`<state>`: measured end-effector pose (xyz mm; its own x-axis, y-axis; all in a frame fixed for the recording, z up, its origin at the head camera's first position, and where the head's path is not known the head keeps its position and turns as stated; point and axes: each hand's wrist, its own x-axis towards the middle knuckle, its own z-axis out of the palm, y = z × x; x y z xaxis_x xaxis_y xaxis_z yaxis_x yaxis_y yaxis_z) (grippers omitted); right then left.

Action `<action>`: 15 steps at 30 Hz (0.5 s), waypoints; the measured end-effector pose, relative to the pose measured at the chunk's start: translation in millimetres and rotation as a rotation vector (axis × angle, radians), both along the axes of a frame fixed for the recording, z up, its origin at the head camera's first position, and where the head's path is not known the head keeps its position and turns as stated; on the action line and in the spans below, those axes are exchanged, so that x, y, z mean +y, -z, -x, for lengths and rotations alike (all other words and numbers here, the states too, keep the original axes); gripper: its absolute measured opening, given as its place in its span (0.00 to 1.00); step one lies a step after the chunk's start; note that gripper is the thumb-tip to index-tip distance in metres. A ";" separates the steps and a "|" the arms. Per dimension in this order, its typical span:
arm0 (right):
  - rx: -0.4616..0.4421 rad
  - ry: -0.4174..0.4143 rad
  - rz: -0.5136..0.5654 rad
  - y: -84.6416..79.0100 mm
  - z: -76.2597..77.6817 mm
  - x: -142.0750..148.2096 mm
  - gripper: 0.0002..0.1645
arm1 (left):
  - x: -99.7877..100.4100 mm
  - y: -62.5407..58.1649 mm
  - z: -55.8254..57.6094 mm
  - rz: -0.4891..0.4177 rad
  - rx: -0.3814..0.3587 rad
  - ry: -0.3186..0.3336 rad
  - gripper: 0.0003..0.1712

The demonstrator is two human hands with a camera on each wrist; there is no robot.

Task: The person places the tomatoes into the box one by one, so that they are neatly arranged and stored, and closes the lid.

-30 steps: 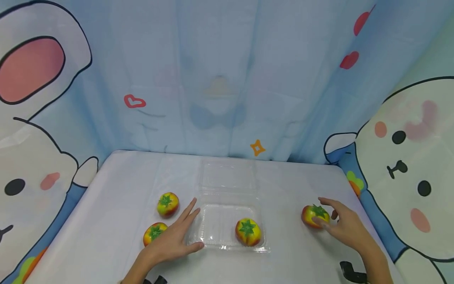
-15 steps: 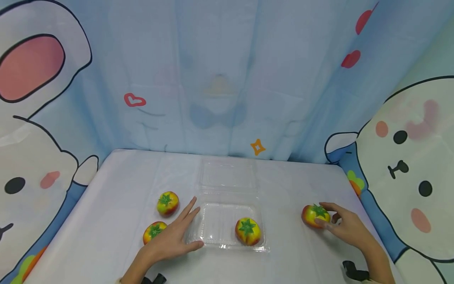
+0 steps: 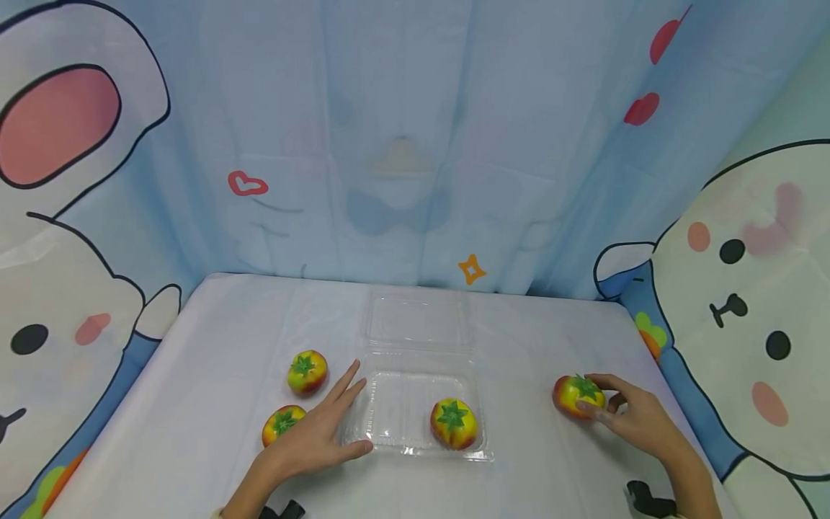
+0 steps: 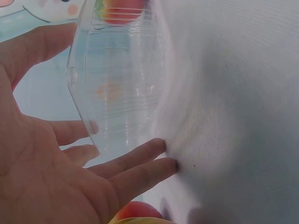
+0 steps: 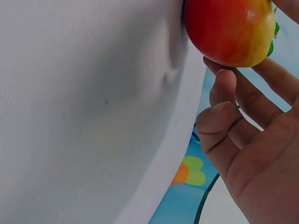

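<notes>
Head view shows the left hand [image 3: 311,441] beside a clear box [image 3: 395,411], fingers spread, while the right [image 3: 632,418] pinches a red-yellow fruit [image 3: 572,398].

Green-topped red-yellow fruit [image 3: 575,396], white cloth [image 3: 532,353]

From head height, one camera looks forward and down over the white-clothed table [image 3: 525,346]; two wrist-worn ones peer close in, sideways, the left sharing its plastic clamshell [image 3: 398,407], the right its rightmost fruit [image 3: 573,396].

Four fruits [image 3: 453,424], one clear container [image 3: 397,412] (plus two hands [image 3: 314,441])
</notes>
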<state>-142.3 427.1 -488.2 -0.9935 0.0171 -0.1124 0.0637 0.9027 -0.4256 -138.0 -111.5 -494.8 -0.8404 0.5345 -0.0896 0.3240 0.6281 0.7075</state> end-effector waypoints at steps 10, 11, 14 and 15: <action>0.024 0.019 0.018 0.6 -1.4 -4.0 0.45 | 0.9 -0.1 -0.1 0.009 -0.005 -0.008 0.57; 0.023 0.021 0.019 1.0 -1.5 -3.9 0.45 | 0.9 -0.3 -0.1 0.008 -0.006 -0.010 0.57; 0.027 0.013 0.022 1.7 -2.5 -2.8 0.45 | 1.1 -0.8 -0.3 0.004 -0.008 -0.010 0.57; 0.028 0.011 0.020 1.9 -2.9 -2.2 0.45 | 1.1 -0.7 -0.4 0.003 -0.007 -0.010 0.56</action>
<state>-139.5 424.9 -490.1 -0.9961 0.0258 -0.0849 0.0611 0.8932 -0.4456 -137.6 -110.4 -494.1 -0.8448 0.5261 -0.0976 0.3127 0.6335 0.7077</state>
